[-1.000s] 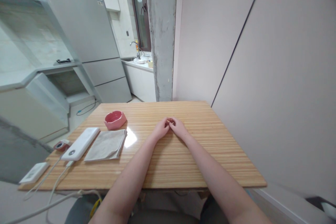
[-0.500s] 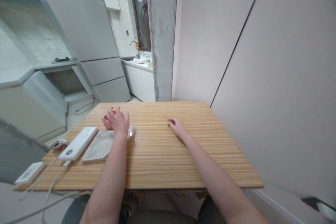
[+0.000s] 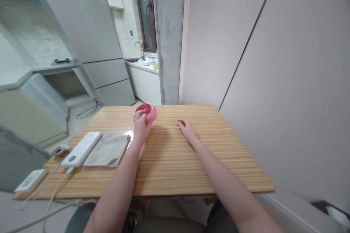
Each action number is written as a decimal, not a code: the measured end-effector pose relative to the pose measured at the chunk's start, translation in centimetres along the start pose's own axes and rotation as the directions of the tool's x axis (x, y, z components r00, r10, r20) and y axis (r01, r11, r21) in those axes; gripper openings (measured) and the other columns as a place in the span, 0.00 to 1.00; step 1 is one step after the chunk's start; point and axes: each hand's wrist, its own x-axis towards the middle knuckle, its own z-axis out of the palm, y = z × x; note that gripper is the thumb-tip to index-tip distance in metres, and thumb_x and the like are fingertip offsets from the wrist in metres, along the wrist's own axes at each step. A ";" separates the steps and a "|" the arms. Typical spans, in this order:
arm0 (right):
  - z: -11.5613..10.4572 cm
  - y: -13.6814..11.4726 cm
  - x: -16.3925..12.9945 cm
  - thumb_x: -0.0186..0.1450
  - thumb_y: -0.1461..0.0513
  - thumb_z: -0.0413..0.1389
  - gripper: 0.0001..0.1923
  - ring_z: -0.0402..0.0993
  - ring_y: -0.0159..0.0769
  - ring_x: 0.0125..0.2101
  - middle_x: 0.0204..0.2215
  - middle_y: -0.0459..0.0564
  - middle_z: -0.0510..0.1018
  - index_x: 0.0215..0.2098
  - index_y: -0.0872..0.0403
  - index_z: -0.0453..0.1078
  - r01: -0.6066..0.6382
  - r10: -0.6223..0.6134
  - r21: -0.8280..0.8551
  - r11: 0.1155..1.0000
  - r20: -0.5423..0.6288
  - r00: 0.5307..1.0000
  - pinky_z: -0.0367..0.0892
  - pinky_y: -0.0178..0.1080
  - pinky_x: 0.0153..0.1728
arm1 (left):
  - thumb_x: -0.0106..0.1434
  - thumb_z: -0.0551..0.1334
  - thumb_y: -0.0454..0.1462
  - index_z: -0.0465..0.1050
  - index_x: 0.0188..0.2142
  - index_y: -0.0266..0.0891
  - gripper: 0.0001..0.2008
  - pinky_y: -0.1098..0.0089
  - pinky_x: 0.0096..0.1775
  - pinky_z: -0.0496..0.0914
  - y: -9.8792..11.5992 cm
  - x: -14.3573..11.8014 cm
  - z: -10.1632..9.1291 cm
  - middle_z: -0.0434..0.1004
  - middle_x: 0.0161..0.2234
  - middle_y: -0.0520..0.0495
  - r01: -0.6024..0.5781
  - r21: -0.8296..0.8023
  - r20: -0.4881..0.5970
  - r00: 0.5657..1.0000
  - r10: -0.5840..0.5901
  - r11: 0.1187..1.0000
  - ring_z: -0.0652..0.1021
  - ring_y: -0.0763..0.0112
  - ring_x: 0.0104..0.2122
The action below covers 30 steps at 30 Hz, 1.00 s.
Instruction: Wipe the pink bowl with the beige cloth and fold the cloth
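My left hand [image 3: 141, 124] grips a small pink dish [image 3: 146, 110] and holds it lifted above the far middle of the wooden table [image 3: 175, 160]. My right hand [image 3: 186, 129] rests on the tabletop a little to the right, fingers curled; a small reddish thing shows at its fingertips, too small to make out. A folded grey cloth [image 3: 108, 150] lies on the table left of my left forearm.
A white power bank [image 3: 80, 149] lies beside the cloth, with white cables [image 3: 51, 185] running off the front edge. A small red object [image 3: 60, 151] and a white device [image 3: 28, 180] sit at the left edge. A wall stands close on the right; a fridge [image 3: 90, 32] is behind.
My left hand left my right hand, reached left to the pink dish, took hold of it and lifted it toward the table's middle. My right hand stayed put.
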 end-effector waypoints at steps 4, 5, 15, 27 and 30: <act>-0.2 -0.4 0.2 0.64 0.51 0.49 0.21 0.75 0.39 0.43 0.47 0.55 0.76 0.50 0.53 0.67 0.047 -0.035 0.160 0.986 -0.075 0.997 0.71 0.43 0.43 | 0.57 0.62 0.35 0.66 0.29 0.39 0.05 0.53 0.58 0.59 4.7 -1.5 4.2 0.67 0.49 0.41 -0.134 -0.216 0.197 0.964 0.178 0.967 0.65 0.57 0.55; -0.2 -0.6 0.1 0.64 0.50 0.49 0.22 0.73 0.40 0.48 0.50 0.55 0.75 0.51 0.53 0.67 0.082 -0.067 0.174 0.981 -0.088 0.994 0.69 0.45 0.48 | 0.57 0.63 0.35 0.65 0.28 0.39 0.06 0.53 0.59 0.59 5.3 -1.9 5.1 0.67 0.50 0.41 -0.151 -0.253 0.217 0.954 0.208 0.956 0.65 0.57 0.55; 0.5 -0.6 -0.5 0.63 0.56 0.54 0.26 0.67 0.37 0.56 0.56 0.54 0.70 0.59 0.53 0.60 0.225 -0.228 0.136 0.965 0.005 0.974 0.61 0.44 0.59 | 0.56 0.64 0.36 0.69 0.32 0.39 0.05 0.52 0.60 0.58 4.1 -2.9 6.8 0.68 0.49 0.40 -0.166 -0.304 0.324 0.908 0.266 0.938 0.66 0.58 0.55; 0.6 0.1 -0.5 0.64 0.57 0.51 0.24 0.66 0.36 0.56 0.56 0.53 0.70 0.58 0.52 0.60 0.236 -0.237 0.100 0.967 -0.004 0.972 0.61 0.43 0.58 | 0.64 0.55 0.42 0.64 0.54 0.41 0.20 0.45 0.61 0.48 3.0 -1.3 1.1 0.63 0.58 0.37 -0.003 -0.171 0.130 0.991 0.025 0.985 0.61 0.55 0.61; 0.6 0.4 -0.4 0.64 0.58 0.51 0.23 0.67 0.36 0.56 0.56 0.53 0.71 0.57 0.52 0.61 0.238 -0.239 0.072 0.969 0.002 0.971 0.60 0.43 0.59 | 0.65 0.47 0.37 0.68 0.49 0.37 0.17 0.56 0.55 0.63 -1.6 -1.8 -5.0 0.72 0.48 0.39 0.294 -0.105 -0.174 0.935 -0.308 0.950 0.71 0.59 0.51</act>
